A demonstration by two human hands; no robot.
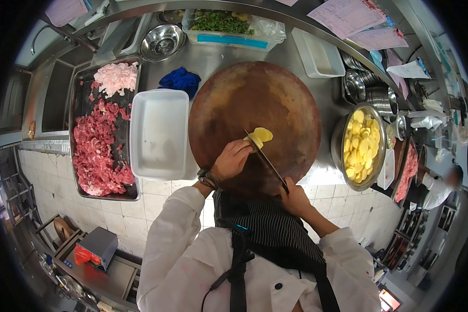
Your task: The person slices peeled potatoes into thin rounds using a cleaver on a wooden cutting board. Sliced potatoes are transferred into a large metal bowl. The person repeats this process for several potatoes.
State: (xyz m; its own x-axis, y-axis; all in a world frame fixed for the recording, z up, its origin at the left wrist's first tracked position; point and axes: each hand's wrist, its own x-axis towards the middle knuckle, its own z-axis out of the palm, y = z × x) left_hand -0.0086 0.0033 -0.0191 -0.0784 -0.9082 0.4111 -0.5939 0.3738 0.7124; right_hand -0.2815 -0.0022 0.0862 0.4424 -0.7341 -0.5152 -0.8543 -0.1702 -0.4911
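Note:
A round wooden chopping block [253,97] lies before me. Near its middle, my left hand [234,156] steadies a peeled yellow potato [254,139], much of it hidden by the fingers and blade. My right hand [295,198] grips the black handle of a kitchen knife [268,163]. The blade runs diagonally up and left, its far end against the potato beside my left fingertips. Thin oval potato slices [263,134] rest overlapping on the wood just right of the blade.
A white plastic tub [160,97] stands left of the block, beside a metal tray [137,193] of cut red meat and pale fat. At right is a steel bowl [337,146] of yellow potato pieces. Behind lie a blue cloth [180,80] and a tub of greens [234,41]. A person [433,189] is far right.

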